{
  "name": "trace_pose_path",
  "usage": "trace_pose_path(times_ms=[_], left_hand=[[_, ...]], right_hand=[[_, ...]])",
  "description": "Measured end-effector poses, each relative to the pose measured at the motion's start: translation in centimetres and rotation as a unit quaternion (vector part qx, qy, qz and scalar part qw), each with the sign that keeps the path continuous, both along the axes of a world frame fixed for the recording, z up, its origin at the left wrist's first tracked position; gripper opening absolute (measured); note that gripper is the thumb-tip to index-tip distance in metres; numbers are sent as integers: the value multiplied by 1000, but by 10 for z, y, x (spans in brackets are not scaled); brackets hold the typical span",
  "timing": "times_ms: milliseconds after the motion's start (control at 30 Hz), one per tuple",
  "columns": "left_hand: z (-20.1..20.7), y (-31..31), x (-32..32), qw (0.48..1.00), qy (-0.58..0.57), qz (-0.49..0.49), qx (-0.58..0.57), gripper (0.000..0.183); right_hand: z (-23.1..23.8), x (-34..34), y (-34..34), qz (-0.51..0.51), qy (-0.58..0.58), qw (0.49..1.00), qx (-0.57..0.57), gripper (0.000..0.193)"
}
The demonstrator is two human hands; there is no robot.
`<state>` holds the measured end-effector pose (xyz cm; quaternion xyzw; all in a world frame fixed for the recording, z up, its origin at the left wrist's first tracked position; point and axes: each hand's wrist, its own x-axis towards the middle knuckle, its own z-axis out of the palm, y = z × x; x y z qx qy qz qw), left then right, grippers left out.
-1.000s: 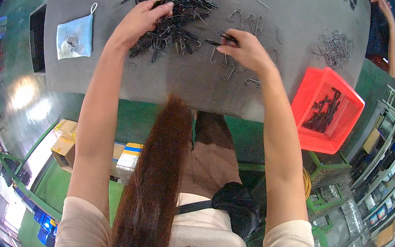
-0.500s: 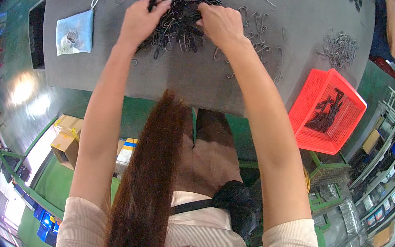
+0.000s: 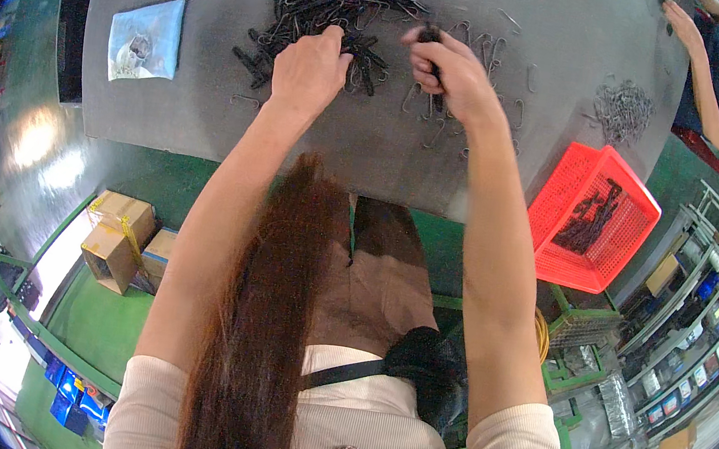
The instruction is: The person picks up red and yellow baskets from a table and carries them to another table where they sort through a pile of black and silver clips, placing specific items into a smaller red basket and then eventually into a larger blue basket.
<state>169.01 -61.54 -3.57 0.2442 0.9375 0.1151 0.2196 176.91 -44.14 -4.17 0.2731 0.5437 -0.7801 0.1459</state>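
The right hand (image 3: 454,75) pinches 1 black clip (image 3: 433,41) above the grey surface (image 3: 370,140), the left hand (image 3: 308,70) rests loosely curled on the tangled pile (image 3: 332,6); light, stiff, snag-prone, probably best gripped at the body.

Blue face mask (image 3: 144,38) lies flat on grey table (image 3: 316,143), well left of the grip. Red plastic basket (image 3: 592,219) with dark pieces sits off the table edge, right and nearer. Cardboard boxes (image 3: 117,240) on green floor, lower left. Co-worker's arm (image 3: 709,83) far right.
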Motion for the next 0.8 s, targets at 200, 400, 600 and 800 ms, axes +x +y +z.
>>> trace_pose_path(times_ms=[200,400,600,800], left_hand=[[8,-22,-25,984,-100,52,139,27],[19,-53,-29,699,-530,212,431,22],[20,-38,-16,682,-578,202,399,23],[54,88,61,778,-540,94,306,27]], right_hand=[[-5,-21,-48,225,-9,805,549,25],[-7,-15,-28,188,-83,880,428,26],[14,35,13,49,-112,963,241,19],[81,121,63,-167,-158,944,234,24]])
